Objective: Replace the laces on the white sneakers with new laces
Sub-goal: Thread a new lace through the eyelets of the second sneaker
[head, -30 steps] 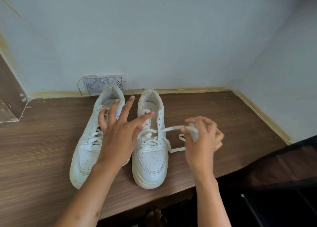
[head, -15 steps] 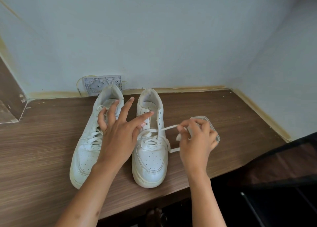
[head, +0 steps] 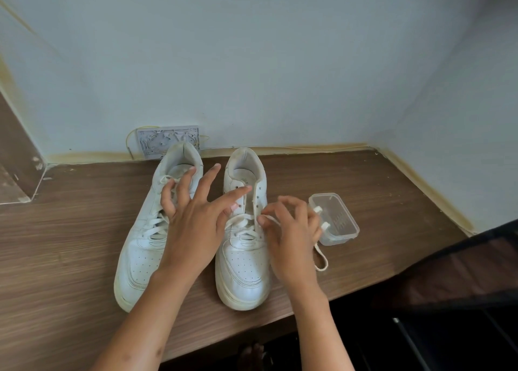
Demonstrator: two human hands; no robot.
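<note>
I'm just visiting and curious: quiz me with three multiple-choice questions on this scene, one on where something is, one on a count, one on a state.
1. Where is the clear plastic container?
A. between the sneakers
B. to the right of the right sneaker
C. left of the left sneaker

2. How many sneakers stand on the wooden table?
A. one
B. two
C. three

3. What is the right hand doing?
A. pinching the lace
B. lying flat
C. lifting the container

Answers: 1 B, it sits beyond the right hand; 2 B, a pair stands side by side; 3 A, its fingers close on the lace by the eyelets.
</note>
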